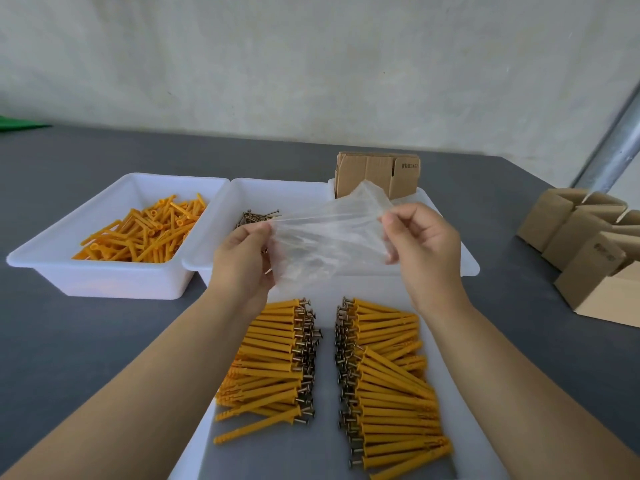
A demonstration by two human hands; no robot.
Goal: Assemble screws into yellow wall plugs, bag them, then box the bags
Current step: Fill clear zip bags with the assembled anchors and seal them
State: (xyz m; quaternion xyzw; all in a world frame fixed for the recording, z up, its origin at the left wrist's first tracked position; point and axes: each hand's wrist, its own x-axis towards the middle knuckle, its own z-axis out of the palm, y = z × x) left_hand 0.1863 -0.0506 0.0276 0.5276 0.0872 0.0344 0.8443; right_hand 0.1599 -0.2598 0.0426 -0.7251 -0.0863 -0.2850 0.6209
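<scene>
A clear plastic bag is stretched in the air between both hands, above the trays. My left hand pinches its left edge; my right hand pinches its right edge. Below them, a white board carries two rows of assembled yellow plugs with screws, a left row and a right row, screw heads facing the middle. A white tray at the left holds loose yellow plugs. The middle tray holds loose screws.
Flat folded cardboard boxes stand in a third white tray behind the bag. Several made-up cardboard boxes sit at the right on the grey table. A metal pole leans at the far right.
</scene>
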